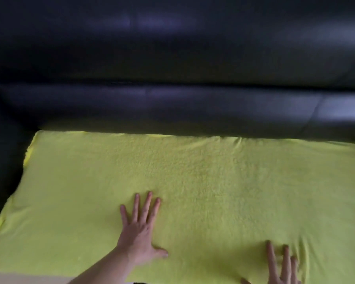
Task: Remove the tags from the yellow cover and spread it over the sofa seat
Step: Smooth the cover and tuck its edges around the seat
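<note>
1. Cover (213, 191), yellow and fleecy, is being shown laid flat over the sofa (172, 58) seat, its far edge lying against the foot of the dark backrest.
2. At the seat's left edge the cover is being seen to stop just short of the dark armrest, with a thin folded border showing there.
3. The left hand (138, 234) is being pressed palm-down on the cover near the seat's front edge, fingers spread wide and nothing held.
4. The right hand (281, 269) is being laid flat on the cover at the front right, fingers extended and apart, nothing gripped; it is cut off by the frame's bottom edge.
5. Small creases are being shown in the fabric just beside the right fingertips.
6. No detail finer than this is being given, since the frame is blurred.
</note>
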`<state>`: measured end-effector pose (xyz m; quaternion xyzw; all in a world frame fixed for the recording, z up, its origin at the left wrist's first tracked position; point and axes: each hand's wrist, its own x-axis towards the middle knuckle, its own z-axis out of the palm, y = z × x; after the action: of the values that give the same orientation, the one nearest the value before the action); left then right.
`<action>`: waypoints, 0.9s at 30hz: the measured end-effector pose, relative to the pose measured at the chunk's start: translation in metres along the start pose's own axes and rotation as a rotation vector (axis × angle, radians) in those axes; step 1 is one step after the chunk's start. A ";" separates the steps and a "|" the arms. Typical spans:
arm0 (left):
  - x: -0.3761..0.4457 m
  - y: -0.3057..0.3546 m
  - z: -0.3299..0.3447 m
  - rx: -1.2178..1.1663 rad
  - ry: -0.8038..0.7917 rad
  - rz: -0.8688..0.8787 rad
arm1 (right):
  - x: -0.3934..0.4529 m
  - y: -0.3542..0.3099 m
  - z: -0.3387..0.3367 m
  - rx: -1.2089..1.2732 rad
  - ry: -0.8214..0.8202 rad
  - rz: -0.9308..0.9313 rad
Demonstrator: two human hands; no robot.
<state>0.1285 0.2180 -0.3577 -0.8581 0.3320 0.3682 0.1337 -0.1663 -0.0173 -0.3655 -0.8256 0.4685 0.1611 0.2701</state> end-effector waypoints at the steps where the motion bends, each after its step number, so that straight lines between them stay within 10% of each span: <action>1: -0.001 0.006 -0.004 0.019 -0.019 -0.028 | 0.000 0.016 0.002 -0.035 -0.060 0.015; 7: -0.014 0.060 -0.023 -0.088 -0.065 -0.181 | -0.011 0.038 0.004 -0.053 -0.203 -0.027; 14: -0.019 0.209 -0.050 -0.097 0.065 0.275 | -0.040 0.071 -0.013 -0.021 -0.195 -0.207; 27: 0.048 0.434 -0.069 0.050 -0.145 0.008 | 0.049 0.266 -0.167 0.282 0.224 0.401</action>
<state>-0.0996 -0.1599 -0.3384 -0.8243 0.3337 0.4216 0.1773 -0.3678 -0.2607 -0.3358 -0.6830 0.6676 0.0520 0.2917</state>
